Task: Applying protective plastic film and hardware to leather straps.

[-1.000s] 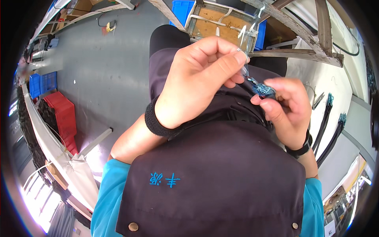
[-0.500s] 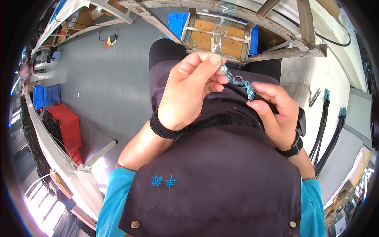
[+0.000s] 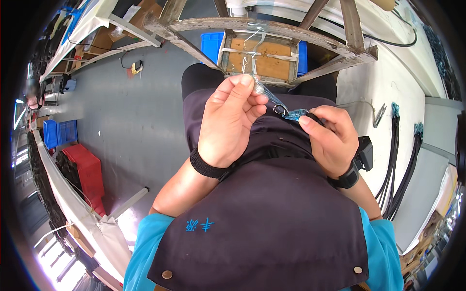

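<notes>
Above my lap, my left hand [image 3: 223, 123] pinches a strip of clear plastic film [image 3: 262, 88] between thumb and fingers. The strip's loose tail trails up past the fingertips. From this hand the film runs to a small dark ring [image 3: 278, 109]. Beyond the ring is a crinkled blue plastic wrapping [image 3: 293, 115]. My right hand [image 3: 335, 140] is closed on the wrapping's far end, thumb against fingers. A piece of something black [image 3: 315, 119] shows at those fingers; the palm hides most of it.
On the white table [image 3: 376, 160] at right lie bundles of black cords [image 3: 393, 150] with blue-wrapped ends and a bent metal hook [image 3: 378, 116]. A worn metal frame [image 3: 272, 28] stands ahead, with a wooden-topped stool [image 3: 262, 54] behind it. Red crates [image 3: 85, 169] and blue crates [image 3: 60, 132] stand left.
My right hand has closed on the blue wrapping, where its fingers were apart beside it. The wrapping now stretches sideways instead of drooping. My left hand has shifted slightly left and down.
</notes>
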A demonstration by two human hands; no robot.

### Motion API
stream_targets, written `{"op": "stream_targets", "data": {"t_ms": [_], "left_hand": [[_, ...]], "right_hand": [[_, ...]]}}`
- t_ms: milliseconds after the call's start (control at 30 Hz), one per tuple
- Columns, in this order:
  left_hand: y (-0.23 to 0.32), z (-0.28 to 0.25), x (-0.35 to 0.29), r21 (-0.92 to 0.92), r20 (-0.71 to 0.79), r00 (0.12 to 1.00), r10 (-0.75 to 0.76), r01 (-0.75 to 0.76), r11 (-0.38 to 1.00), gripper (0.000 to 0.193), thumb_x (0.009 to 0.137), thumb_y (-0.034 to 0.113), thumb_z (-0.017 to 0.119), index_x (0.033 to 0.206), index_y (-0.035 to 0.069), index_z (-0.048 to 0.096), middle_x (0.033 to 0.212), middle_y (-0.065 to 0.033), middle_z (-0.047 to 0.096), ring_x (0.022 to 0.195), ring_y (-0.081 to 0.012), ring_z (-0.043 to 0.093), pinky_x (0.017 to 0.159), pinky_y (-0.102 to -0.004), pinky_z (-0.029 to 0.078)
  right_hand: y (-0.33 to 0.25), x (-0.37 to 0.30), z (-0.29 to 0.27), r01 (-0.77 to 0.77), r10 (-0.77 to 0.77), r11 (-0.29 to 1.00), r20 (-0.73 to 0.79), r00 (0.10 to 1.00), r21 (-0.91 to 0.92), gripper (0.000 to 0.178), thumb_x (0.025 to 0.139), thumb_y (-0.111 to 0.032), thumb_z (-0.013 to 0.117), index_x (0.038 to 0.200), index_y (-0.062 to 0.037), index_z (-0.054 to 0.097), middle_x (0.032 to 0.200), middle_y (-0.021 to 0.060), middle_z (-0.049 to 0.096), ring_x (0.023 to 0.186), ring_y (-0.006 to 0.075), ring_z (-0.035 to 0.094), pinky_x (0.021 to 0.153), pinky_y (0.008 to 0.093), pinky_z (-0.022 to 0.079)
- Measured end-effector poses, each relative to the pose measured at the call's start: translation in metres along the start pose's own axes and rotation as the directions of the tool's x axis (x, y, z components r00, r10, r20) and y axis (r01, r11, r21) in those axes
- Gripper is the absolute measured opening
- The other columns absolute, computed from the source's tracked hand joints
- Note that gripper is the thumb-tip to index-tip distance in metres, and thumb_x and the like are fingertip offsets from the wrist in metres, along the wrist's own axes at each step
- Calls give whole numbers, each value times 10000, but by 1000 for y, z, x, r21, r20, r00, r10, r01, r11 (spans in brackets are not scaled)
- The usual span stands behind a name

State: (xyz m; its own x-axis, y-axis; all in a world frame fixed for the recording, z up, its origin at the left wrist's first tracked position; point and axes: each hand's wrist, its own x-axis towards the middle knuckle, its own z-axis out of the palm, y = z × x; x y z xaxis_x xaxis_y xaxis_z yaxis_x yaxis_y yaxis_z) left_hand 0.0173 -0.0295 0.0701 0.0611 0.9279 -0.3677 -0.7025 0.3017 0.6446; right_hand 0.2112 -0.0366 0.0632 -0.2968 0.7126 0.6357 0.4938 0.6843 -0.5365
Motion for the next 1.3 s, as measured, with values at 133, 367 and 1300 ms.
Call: {"op": "stream_targets", "data": {"t_ms": [133,367,1300], "left_hand": [[6,-4,0,-23,9,1000,8,-8,1000,159,950,199,517,993,55,568,798,8,574,754,-90,566,689,-241,493],[4,-4,-10,44,23,998,-61,60,997,144,953,190,512,984,59,562,796,2,566,750,-95,547,670,-234,471],[12,-1,-2,684,711,636,301,-724,-87,294,733,81,725,991,37,590,807,-73,613,667,-231,566,625,-314,453]], "right_hand": [[-11,0,-12,-13,15,1000,108,994,-19,196,705,-39,752,861,-23,635,790,67,582,554,160,529,469,263,404],[-5,12,-14,16,-6,996,-108,994,90,246,714,105,700,916,-26,649,933,119,535,730,169,559,549,232,443],[-14,18,-13,-208,207,974,22,978,89,160,738,4,714,865,-76,659,810,64,570,637,163,551,526,249,428]]}}
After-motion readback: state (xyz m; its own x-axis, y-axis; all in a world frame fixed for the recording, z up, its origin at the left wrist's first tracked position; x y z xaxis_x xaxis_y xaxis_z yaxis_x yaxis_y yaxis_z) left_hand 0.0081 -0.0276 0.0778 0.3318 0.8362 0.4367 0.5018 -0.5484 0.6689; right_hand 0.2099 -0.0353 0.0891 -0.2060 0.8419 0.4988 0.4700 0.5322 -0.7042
